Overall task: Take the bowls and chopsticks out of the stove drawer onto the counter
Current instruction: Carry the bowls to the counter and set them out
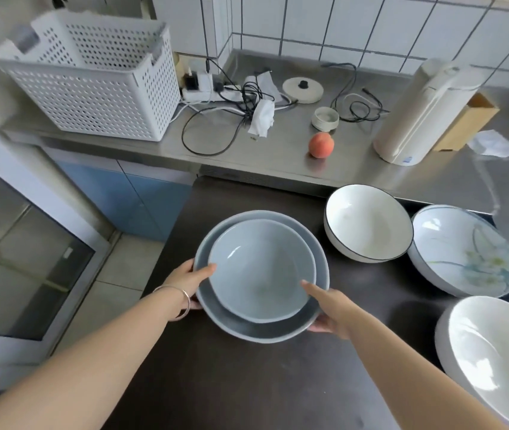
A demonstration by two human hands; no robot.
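Two nested grey-blue bowls, a smaller one [262,271] inside a larger one [247,328], are held over the dark stove top [247,383]. My left hand [189,282] grips their left rim, thumb on the inner bowl's edge. My right hand [329,308] grips the right rim, thumb over it. On the dark surface to the right stand a white bowl with a dark rim [368,223], a flower-painted bowl [464,251] and a plain white bowl [495,352]. No chopsticks or drawer are in view.
Behind is a steel counter [278,156] with a white perforated basket [91,79], a power strip with tangled cables [216,88], a peach [321,145], a small lid [302,90], a cream kettle [423,110] and a wooden box [467,121]. Floor and a glass panel lie left.
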